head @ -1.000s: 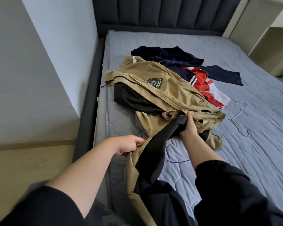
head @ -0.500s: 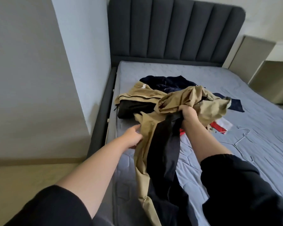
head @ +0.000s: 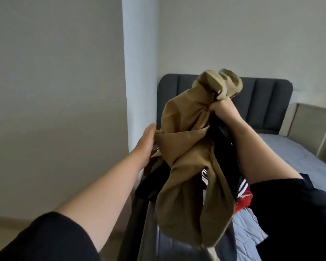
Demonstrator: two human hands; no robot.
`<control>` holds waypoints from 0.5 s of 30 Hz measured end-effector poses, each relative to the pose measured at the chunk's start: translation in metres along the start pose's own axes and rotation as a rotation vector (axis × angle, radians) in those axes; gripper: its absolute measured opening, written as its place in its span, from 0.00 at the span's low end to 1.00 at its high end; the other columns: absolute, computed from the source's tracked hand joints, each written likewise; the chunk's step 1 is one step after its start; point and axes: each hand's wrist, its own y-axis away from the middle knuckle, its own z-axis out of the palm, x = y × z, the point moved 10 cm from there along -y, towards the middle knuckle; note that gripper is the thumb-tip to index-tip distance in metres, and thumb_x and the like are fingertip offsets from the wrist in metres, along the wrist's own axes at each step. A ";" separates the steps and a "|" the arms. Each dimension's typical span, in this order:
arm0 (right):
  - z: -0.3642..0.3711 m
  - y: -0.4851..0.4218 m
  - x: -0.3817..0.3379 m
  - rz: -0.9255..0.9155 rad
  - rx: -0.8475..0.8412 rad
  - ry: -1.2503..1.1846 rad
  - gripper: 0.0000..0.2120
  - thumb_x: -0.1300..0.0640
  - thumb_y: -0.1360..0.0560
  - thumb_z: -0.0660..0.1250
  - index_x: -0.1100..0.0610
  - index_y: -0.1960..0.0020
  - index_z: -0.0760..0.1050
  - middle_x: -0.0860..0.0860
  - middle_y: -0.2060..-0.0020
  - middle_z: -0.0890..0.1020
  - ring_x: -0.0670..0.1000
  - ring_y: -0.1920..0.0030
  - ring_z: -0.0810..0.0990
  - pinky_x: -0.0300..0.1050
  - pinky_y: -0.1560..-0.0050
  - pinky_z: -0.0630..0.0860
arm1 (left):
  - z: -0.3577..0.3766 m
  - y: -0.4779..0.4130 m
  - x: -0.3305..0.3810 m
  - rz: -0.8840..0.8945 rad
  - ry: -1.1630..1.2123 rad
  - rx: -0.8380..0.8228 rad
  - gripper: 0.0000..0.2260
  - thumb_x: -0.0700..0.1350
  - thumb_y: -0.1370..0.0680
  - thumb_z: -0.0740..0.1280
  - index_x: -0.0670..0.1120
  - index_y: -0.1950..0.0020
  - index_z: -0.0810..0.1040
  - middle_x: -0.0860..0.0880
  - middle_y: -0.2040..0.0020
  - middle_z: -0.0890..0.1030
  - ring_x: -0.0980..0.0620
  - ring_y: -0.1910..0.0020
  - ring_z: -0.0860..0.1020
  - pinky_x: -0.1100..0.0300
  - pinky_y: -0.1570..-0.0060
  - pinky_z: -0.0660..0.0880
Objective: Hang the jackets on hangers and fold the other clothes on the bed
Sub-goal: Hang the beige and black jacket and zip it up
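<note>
A tan jacket (head: 186, 166) with black lining hangs bunched in the air in front of me, above the bed (head: 282, 147). My right hand (head: 224, 110) grips its upper part in a fist, raised high before the headboard. At the jacket's left edge is my left hand (head: 147, 140), fingers straight and reaching into the fabric; whether it holds any cloth is hidden. A red, white and navy garment (head: 243, 196) shows on the mattress behind the jacket.
A dark padded headboard (head: 262, 102) stands at the far end. A wall corner (head: 139, 72) runs close on the left of the bed frame (head: 139, 223). Beige furniture (head: 309, 129) stands at the right. The hanger and other clothes are hidden.
My right hand has lifted the tan jacket from the pile high into the air. My left hand let go of the lower fabric and moved up beside it. The view tilted upward.
</note>
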 end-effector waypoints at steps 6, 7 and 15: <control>0.077 0.043 -0.084 -0.325 -0.241 0.127 0.12 0.66 0.28 0.63 0.50 0.63 0.73 0.42 0.69 0.77 0.33 0.70 0.75 0.27 0.70 0.68 | -0.025 0.021 0.040 -0.032 0.283 -0.038 0.14 0.52 0.22 0.64 0.46 0.41 0.80 0.44 0.51 0.84 0.47 0.55 0.84 0.57 0.65 0.80; 0.108 0.055 -0.073 -0.265 -0.454 0.225 0.09 0.61 0.29 0.65 0.47 0.60 0.74 0.41 0.66 0.79 0.33 0.67 0.77 0.26 0.68 0.70 | -0.042 0.025 0.041 -0.013 0.295 0.009 0.14 0.49 0.20 0.61 0.44 0.45 0.83 0.44 0.55 0.85 0.47 0.57 0.84 0.59 0.68 0.79; 0.234 0.161 0.030 -0.020 -1.221 0.336 0.11 0.59 0.23 0.66 0.43 0.46 0.71 0.39 0.50 0.77 0.39 0.50 0.76 0.26 0.53 0.71 | -0.147 0.062 -0.007 -0.188 0.115 0.014 0.23 0.59 0.26 0.66 0.47 0.37 0.76 0.46 0.49 0.83 0.49 0.54 0.83 0.60 0.61 0.78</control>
